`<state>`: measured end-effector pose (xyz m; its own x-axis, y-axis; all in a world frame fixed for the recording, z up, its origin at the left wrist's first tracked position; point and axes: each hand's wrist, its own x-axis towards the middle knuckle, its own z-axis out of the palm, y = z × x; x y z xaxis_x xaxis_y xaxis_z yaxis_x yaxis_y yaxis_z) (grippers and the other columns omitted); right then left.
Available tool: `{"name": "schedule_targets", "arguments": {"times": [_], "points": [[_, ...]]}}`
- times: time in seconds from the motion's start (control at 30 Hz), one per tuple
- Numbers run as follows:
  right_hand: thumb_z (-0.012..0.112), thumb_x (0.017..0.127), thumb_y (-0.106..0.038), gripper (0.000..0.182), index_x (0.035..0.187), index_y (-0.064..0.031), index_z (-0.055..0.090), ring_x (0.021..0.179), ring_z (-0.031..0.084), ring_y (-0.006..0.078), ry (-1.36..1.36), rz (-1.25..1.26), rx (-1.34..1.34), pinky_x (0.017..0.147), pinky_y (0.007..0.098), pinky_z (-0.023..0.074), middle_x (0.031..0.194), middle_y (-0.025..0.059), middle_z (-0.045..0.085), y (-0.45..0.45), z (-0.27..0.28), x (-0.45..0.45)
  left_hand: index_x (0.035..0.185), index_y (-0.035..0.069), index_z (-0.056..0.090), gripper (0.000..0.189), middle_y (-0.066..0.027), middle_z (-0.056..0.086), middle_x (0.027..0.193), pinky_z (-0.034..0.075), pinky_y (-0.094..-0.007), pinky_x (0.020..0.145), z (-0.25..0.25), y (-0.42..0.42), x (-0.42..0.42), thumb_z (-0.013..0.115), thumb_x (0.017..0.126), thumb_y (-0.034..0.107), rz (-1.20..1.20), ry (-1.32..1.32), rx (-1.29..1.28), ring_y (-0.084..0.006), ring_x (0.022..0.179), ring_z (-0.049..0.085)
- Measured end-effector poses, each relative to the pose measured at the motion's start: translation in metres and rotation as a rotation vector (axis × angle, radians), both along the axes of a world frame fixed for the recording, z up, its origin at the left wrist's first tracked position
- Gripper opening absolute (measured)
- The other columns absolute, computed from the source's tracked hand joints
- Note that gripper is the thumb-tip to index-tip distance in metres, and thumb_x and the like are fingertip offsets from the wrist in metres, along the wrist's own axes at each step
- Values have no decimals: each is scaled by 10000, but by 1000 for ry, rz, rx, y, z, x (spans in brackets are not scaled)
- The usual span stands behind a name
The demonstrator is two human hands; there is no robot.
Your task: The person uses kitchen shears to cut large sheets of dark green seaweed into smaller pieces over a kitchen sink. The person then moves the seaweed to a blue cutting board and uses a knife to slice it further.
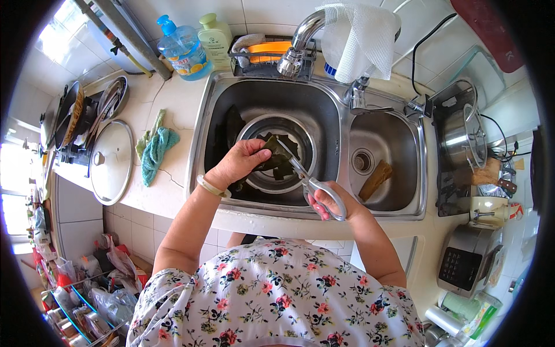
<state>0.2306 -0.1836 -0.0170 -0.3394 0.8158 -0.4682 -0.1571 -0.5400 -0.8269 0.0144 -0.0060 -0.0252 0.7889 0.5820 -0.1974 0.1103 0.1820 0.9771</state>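
My left hand point(236, 162) pinches a dark green sheet of kelp point(273, 157) over a round stainless steel bowl point(313, 152) in the larger sink basin. In my right hand point(336, 201) is a pair of grey-handled kitchen scissors point(310, 178), its blades at the kelp's right side. Cut dark green pieces point(285, 170) lie in the bowl below. More dark kelp point(234, 123) rests against the left side of the basin, outside the bowl. How far the blades are apart is hard to tell.
The chrome faucet point(299, 43) arches above the basin. A brown piece point(375, 180) lies in the smaller basin near its drain. Teal cloth point(158, 152) and a glass lid point(112, 161) are on the left counter. Soap bottles point(185, 54) and a wire caddy point(271, 58) stand behind the sink.
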Motion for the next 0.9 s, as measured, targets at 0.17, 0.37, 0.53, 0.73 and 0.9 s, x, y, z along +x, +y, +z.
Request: {"name": "schedule_targets", "arguments": {"times": [0.17, 0.37, 0.53, 0.73, 0.9], "points": [[536, 644, -763, 733, 759, -40, 487, 426, 422, 64, 157, -52, 43, 415, 203, 351, 575, -12, 445, 4, -8, -12, 822, 1, 589, 135, 85, 479, 703, 369, -183, 588, 1, -6, 2, 546, 908, 95, -173, 81, 58, -15, 665, 399], [487, 773, -684, 632, 728, -54, 479, 432, 423, 72, 10, -157, 147, 427, 218, 359, 569, -14, 448, 10, -9, -5, 831, -4, 584, 155, 64, 498, 721, 396, -196, 618, -2, -3, -1, 542, 915, 119, -97, 170, 167, -31, 697, 417], [607, 851, -381, 390, 987, -21, 543, 657, 603, 148, -486, -89, 226, 568, 255, 450, 714, 39, 615, -4, -7, 0, 988, -37, 583, 211, 21, 594, 854, 436, -202, 739, -19, -10, 3, 509, 941, 154, 269, -57, -118, -51, 771, 483], [675, 771, -260, 353, 1004, -29, 546, 776, 640, 246, -755, 147, 199, 669, 349, 462, 816, 109, 659, 15, 29, -7, 935, -29, 591, 193, 34, 561, 772, 425, -205, 660, -20, -13, 4, 537, 927, 156, 199, 9, 145, -44, 728, 446], [669, 782, -260, 285, 917, -33, 561, 766, 631, 275, -809, 190, 279, 655, 349, 455, 818, 138, 649, 26, 32, -6, 917, -41, 606, 199, 30, 546, 707, 415, -218, 612, -13, -9, 3, 568, 905, 153, 156, 67, 229, -45, 684, 431]]}}
